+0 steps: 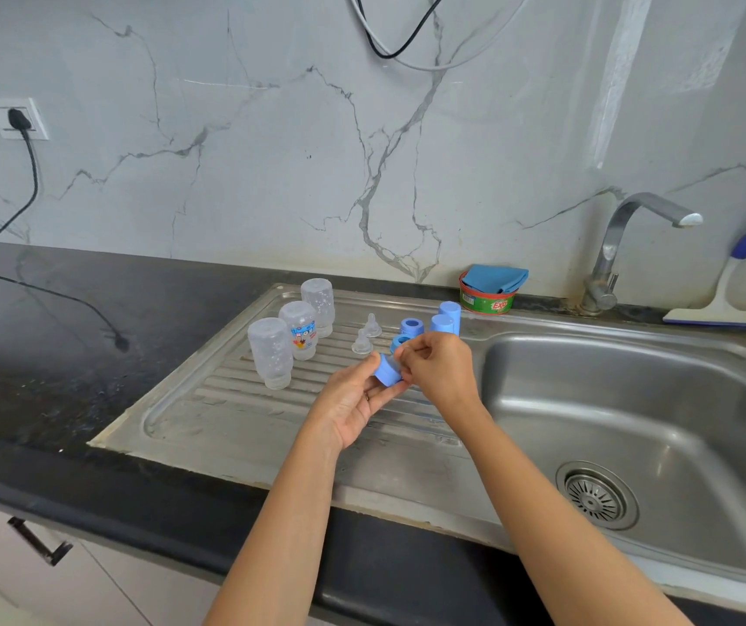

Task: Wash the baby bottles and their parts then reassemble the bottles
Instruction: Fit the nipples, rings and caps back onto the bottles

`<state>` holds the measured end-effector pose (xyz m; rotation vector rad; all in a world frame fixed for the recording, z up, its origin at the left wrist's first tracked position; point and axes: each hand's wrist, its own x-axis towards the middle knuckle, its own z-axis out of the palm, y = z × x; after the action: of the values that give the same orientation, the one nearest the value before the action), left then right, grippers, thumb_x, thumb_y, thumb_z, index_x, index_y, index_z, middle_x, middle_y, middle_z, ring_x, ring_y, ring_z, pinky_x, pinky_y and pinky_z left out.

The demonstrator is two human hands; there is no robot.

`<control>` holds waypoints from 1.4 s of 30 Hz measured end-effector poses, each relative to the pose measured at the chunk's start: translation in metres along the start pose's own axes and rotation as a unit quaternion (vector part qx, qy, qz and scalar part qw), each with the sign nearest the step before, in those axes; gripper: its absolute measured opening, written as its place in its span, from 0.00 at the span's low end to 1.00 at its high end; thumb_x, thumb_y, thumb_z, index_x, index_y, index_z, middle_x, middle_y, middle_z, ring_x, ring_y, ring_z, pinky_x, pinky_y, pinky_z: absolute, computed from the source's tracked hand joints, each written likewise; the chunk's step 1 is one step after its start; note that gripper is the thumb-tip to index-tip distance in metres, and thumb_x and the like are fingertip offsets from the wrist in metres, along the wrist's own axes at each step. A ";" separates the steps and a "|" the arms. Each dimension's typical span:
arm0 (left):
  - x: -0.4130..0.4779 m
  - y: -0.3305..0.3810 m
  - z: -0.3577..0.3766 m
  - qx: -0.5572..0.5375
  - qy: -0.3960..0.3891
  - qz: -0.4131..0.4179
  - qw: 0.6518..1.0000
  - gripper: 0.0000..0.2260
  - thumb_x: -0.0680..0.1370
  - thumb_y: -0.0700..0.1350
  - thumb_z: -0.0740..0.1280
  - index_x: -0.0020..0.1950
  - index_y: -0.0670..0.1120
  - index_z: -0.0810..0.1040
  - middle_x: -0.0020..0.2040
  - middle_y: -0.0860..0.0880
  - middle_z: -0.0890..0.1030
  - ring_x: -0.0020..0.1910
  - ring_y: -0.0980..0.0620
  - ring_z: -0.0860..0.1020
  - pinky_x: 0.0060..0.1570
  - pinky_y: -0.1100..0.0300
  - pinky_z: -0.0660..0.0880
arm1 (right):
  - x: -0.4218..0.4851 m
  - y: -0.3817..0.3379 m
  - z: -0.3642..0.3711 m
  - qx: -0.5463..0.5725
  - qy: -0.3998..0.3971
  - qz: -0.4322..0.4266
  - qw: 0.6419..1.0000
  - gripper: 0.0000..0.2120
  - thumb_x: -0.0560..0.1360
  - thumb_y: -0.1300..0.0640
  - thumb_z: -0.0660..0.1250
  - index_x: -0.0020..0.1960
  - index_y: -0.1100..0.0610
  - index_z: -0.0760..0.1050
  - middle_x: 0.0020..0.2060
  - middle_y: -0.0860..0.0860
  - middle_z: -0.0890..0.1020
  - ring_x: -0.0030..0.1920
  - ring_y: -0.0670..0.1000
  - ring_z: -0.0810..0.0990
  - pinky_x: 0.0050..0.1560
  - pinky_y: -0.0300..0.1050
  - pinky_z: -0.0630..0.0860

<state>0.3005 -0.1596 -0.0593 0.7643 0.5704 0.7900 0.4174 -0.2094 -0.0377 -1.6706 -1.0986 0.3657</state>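
A blue ring (387, 371) is being gripped by curled fingers of the left hand (357, 399) and pinched by the right hand (441, 370) above the black counter's (68, 354) drainboard (208, 413), where three upturned bottles (270, 352), two teats (362, 343), two rings (411, 326), two caps (449, 311) are being kept.

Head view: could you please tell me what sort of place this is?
Most likely a home kitchen: a steel sink with a tap is set in a dark counter, and a dish-soap tub stands by the marble-look wall.

Steel drainboard (226, 422) holds inverted bottles (270, 352), teats (362, 343), blue rings (411, 327), caps (449, 313).
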 end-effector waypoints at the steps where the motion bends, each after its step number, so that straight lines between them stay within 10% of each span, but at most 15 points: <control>1: -0.001 0.000 0.000 0.001 -0.002 0.001 1.000 0.12 0.83 0.41 0.59 0.55 0.32 0.76 0.50 0.37 0.84 0.48 0.46 0.84 0.46 0.57 0.82 | 0.000 0.000 0.000 0.000 -0.004 0.002 1.000 0.06 0.75 0.63 0.67 0.40 0.59 0.80 0.31 0.49 0.80 0.33 0.47 0.78 0.37 0.37 0.77; 9: -0.001 0.003 -0.005 0.002 -0.023 0.007 1.000 0.15 0.84 0.41 0.54 0.63 0.34 0.73 0.58 0.36 0.80 0.59 0.43 0.79 0.55 0.53 0.79 | 0.017 -0.005 -0.023 0.008 -0.201 0.038 0.979 0.19 0.67 0.59 0.77 0.56 0.56 0.78 0.49 0.51 0.82 0.49 0.49 0.82 0.53 0.43 0.78; 21: 0.010 -0.003 -0.014 0.095 0.032 0.024 0.995 0.12 0.84 0.42 0.57 0.63 0.39 0.74 0.58 0.40 0.81 0.59 0.45 0.79 0.60 0.55 0.75 | 0.012 0.005 -0.008 -0.015 -0.121 -0.013 0.993 0.05 0.75 0.60 0.69 0.48 0.62 0.79 0.42 0.54 0.82 0.46 0.53 0.82 0.48 0.45 0.81; 29: 0.039 0.005 -0.039 0.317 0.229 0.103 0.915 0.11 0.78 0.39 0.62 0.60 0.44 0.75 0.55 0.47 0.79 0.56 0.48 0.77 0.61 0.51 0.75 | 0.010 0.016 0.002 -0.234 -0.208 -0.048 0.949 0.08 0.74 0.61 0.68 0.52 0.59 0.80 0.49 0.53 0.82 0.50 0.49 0.78 0.52 0.40 0.76; 42: 0.082 0.022 -0.025 0.575 0.186 0.097 0.791 0.16 0.78 0.46 0.66 0.64 0.43 0.72 0.55 0.44 0.74 0.53 0.47 0.73 0.50 0.58 0.68 | 0.083 -0.010 -0.014 -0.316 -0.157 -0.076 0.933 0.15 0.74 0.68 0.63 0.57 0.59 0.79 0.54 0.54 0.81 0.55 0.52 0.79 0.56 0.45 0.77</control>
<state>0.3214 -0.0745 -0.0711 1.8319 1.3998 0.7367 0.4667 -0.1511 -0.0007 -2.1109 -1.7038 0.1851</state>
